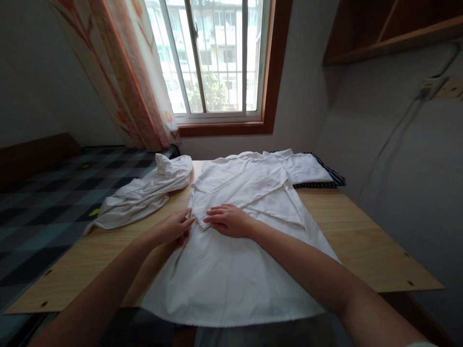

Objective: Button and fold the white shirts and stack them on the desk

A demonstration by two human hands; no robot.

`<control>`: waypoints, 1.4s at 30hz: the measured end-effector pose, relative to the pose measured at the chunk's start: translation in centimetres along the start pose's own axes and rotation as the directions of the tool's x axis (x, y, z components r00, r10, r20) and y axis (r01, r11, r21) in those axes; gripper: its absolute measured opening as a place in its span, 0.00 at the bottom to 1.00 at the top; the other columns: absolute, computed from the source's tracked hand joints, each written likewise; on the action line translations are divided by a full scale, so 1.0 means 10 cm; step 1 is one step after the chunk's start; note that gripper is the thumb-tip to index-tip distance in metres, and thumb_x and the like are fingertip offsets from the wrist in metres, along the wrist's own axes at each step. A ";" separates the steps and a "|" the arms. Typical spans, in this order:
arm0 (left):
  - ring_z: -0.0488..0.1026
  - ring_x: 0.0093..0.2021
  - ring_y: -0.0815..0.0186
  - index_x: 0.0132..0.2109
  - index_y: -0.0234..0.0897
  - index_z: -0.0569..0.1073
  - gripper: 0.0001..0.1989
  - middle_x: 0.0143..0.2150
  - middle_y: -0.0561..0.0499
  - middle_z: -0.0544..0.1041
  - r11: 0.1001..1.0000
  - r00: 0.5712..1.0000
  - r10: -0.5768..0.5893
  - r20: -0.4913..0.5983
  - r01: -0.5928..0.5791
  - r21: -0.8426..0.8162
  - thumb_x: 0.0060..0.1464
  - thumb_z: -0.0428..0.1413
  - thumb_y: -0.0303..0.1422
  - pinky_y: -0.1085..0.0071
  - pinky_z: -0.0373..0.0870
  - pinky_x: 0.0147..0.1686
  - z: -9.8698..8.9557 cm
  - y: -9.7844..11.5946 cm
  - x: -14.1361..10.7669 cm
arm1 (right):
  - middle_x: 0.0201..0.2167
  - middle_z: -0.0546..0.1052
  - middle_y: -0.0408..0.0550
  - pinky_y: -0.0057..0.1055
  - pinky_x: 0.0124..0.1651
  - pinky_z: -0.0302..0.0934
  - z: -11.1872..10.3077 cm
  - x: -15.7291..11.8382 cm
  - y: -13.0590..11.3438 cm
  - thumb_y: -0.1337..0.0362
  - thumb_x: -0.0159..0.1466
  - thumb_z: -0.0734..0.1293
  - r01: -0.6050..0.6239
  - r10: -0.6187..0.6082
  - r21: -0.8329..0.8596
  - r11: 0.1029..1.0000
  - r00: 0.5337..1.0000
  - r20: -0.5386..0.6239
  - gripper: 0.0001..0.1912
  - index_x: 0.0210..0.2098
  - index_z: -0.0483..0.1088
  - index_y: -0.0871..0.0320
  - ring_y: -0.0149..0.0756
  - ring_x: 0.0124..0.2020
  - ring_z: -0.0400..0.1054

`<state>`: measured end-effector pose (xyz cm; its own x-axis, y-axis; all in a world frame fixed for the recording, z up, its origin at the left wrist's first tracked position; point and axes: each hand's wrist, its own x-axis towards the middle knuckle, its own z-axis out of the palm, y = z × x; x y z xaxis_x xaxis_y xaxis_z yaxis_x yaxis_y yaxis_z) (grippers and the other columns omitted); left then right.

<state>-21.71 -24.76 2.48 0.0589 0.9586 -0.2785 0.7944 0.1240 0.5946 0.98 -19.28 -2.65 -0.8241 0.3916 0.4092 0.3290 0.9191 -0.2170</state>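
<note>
A white shirt (231, 270) lies spread over the wooden board, its hem hanging past the near edge. Its sleeves (238, 185) appear folded across the upper part, with creases running diagonally. At the shirt's left edge, my left hand (177, 226) has its thumb and fingers closed on the cloth; some fingertips are hidden beneath the edge. My right hand (229, 220) rests flat on the shirt just right of it, fingers stretched out and pointing left, pressing near the end of a folded sleeve.
A crumpled white garment (144, 193) lies on the board's left side, partly over the checked bed (25, 217). Folded white clothing (307, 167) sits on a dark striped cloth (336, 178) at the back right. The wooden board (361, 241) extends rightward; a window and curtain (126, 72) are behind.
</note>
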 end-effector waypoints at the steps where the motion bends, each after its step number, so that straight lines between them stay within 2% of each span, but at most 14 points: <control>1: 0.70 0.19 0.62 0.64 0.33 0.59 0.31 0.21 0.56 0.70 0.999 0.998 -0.052 0.047 0.053 -0.011 0.58 0.48 0.45 0.70 0.64 0.22 0.02 0.00 -0.06 | 0.61 0.73 0.49 0.40 0.67 0.53 0.00 0.00 0.00 0.62 0.71 0.62 -0.002 0.002 0.005 1.000 1.000 0.001 0.17 0.56 0.73 0.52 0.37 0.62 0.66; 4: 0.70 0.20 0.60 0.69 0.31 0.52 0.34 0.20 0.56 0.70 0.989 0.992 -0.104 0.078 0.094 0.112 0.60 0.45 0.43 0.70 0.64 0.21 0.05 -0.01 -0.20 | 0.61 0.73 0.49 0.41 0.66 0.53 -0.02 -0.01 -0.01 0.62 0.71 0.62 -0.008 0.008 0.024 1.000 1.000 0.000 0.17 0.56 0.73 0.52 0.38 0.62 0.66; 6: 0.74 0.28 0.58 0.67 0.31 0.57 0.32 0.26 0.51 0.74 0.968 0.999 -0.045 0.019 0.038 0.249 0.59 0.47 0.42 0.67 0.69 0.28 0.07 -0.03 -0.28 | 0.61 0.73 0.49 0.41 0.66 0.53 -0.02 -0.01 -0.01 0.62 0.71 0.62 -0.012 0.012 0.031 0.999 1.000 -0.003 0.17 0.56 0.73 0.51 0.38 0.62 0.66; 9: 0.75 0.44 0.55 0.56 0.35 0.70 0.23 0.43 0.43 0.77 0.895 0.989 0.107 -0.099 -0.053 0.443 0.56 0.51 0.41 0.63 0.70 0.46 0.10 -0.10 -0.40 | 0.61 0.73 0.49 0.39 0.66 0.53 -0.01 -0.01 0.00 0.62 0.71 0.62 -0.016 0.016 0.029 0.999 1.000 -0.004 0.16 0.56 0.73 0.51 0.37 0.62 0.66; 12: 0.73 0.47 0.54 0.48 0.35 0.75 0.17 0.48 0.40 0.74 0.841 0.963 0.223 -0.150 -0.112 0.529 0.57 0.50 0.38 0.60 0.68 0.51 0.21 -0.19 -0.54 | 0.61 0.73 0.48 0.38 0.67 0.52 0.01 -0.01 0.00 0.62 0.71 0.62 -0.017 0.017 0.023 1.000 1.000 -0.004 0.17 0.56 0.73 0.52 0.37 0.62 0.66; 16: 0.72 0.49 0.54 0.49 0.35 0.74 0.17 0.47 0.39 0.74 0.829 0.917 0.320 -0.238 -0.149 0.539 0.58 0.47 0.34 0.56 0.68 0.54 0.41 -0.29 -0.72 | 0.61 0.73 0.49 0.40 0.67 0.52 0.01 -0.01 0.00 0.62 0.71 0.61 -0.010 0.010 0.024 1.000 1.000 -0.006 0.17 0.57 0.73 0.53 0.38 0.62 0.66; 20: 0.73 0.48 0.52 0.42 0.35 0.74 0.14 0.43 0.39 0.76 0.817 0.891 0.336 -0.305 -0.115 0.565 0.57 0.46 0.34 0.55 0.69 0.53 0.51 -0.31 -0.84 | 0.61 0.73 0.49 0.41 0.66 0.53 0.00 -0.01 0.00 0.62 0.71 0.61 -0.014 0.014 0.027 1.000 1.000 -0.004 0.17 0.57 0.73 0.53 0.39 0.62 0.66; 22: 0.75 0.47 0.53 0.41 0.36 0.73 0.12 0.42 0.41 0.77 0.819 0.899 0.314 -0.305 -0.094 0.566 0.56 0.47 0.34 0.57 0.70 0.52 0.52 -0.29 -0.91 | 0.61 0.73 0.49 0.40 0.66 0.53 0.00 -0.01 0.00 0.62 0.71 0.61 -0.014 0.014 0.026 1.000 1.000 -0.006 0.17 0.57 0.73 0.53 0.39 0.62 0.66; 26: 0.77 0.50 0.56 0.49 0.37 0.73 0.17 0.49 0.41 0.79 0.823 0.930 0.246 -0.274 -0.052 0.565 0.55 0.46 0.30 0.62 0.73 0.51 0.58 -0.25 -1.09 | 0.60 0.73 0.49 0.40 0.67 0.53 0.02 -0.01 0.02 0.62 0.71 0.62 -0.007 0.007 0.029 1.000 1.000 -0.014 0.17 0.57 0.73 0.53 0.39 0.62 0.66; 29: 0.78 0.50 0.57 0.52 0.37 0.73 0.20 0.52 0.42 0.79 0.808 0.932 0.217 -0.292 -0.003 0.590 0.56 0.44 0.27 0.63 0.75 0.48 0.66 -0.21 -1.25 | 0.60 0.73 0.49 0.39 0.66 0.53 0.03 -0.02 0.02 0.62 0.71 0.62 -0.006 0.007 0.035 0.999 1.000 -0.020 0.17 0.56 0.73 0.52 0.37 0.62 0.66; 32: 0.79 0.48 0.57 0.50 0.39 0.75 0.22 0.50 0.43 0.80 0.780 0.927 0.231 -0.294 0.004 0.626 0.57 0.41 0.24 0.63 0.77 0.44 0.73 -0.21 -1.40 | 0.61 0.73 0.48 0.39 0.66 0.53 0.03 -0.02 0.02 0.62 0.71 0.62 -0.015 0.015 0.036 0.999 1.000 -0.017 0.17 0.56 0.73 0.51 0.37 0.63 0.65; 38: 0.79 0.47 0.55 0.45 0.43 0.76 0.15 0.45 0.47 0.81 0.770 0.861 0.388 -0.328 -0.108 0.629 0.59 0.45 0.34 0.59 0.75 0.51 0.79 -0.47 -1.58 | 0.60 0.74 0.48 0.38 0.66 0.53 0.01 -0.02 0.00 0.63 0.70 0.63 -0.019 0.020 0.043 0.999 1.000 -0.020 0.16 0.56 0.73 0.51 0.37 0.62 0.66; 40: 0.79 0.47 0.56 0.46 0.43 0.74 0.14 0.44 0.47 0.81 0.809 0.838 0.398 -0.373 -0.128 0.574 0.58 0.46 0.34 0.62 0.75 0.51 0.81 -0.55 -1.61 | 0.60 0.74 0.49 0.38 0.66 0.53 0.00 -0.02 -0.01 0.63 0.70 0.63 -0.022 0.022 0.048 0.999 1.000 -0.015 0.16 0.56 0.74 0.51 0.37 0.62 0.66; 42: 0.80 0.44 0.57 0.47 0.44 0.73 0.14 0.44 0.47 0.81 0.858 0.833 0.358 -0.422 -0.115 0.500 0.57 0.46 0.34 0.66 0.76 0.48 0.82 -0.57 -1.63 | 0.60 0.74 0.49 0.39 0.66 0.53 0.00 -0.02 -0.02 0.63 0.70 0.63 -0.024 0.025 0.053 0.998 1.000 -0.009 0.16 0.56 0.73 0.52 0.37 0.63 0.65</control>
<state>-22.28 -43.21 -2.57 0.0782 0.9510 0.2992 0.9774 -0.1323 0.1649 1.09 -19.52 -2.65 -0.8116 0.4145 0.4117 0.3241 0.9058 -0.2731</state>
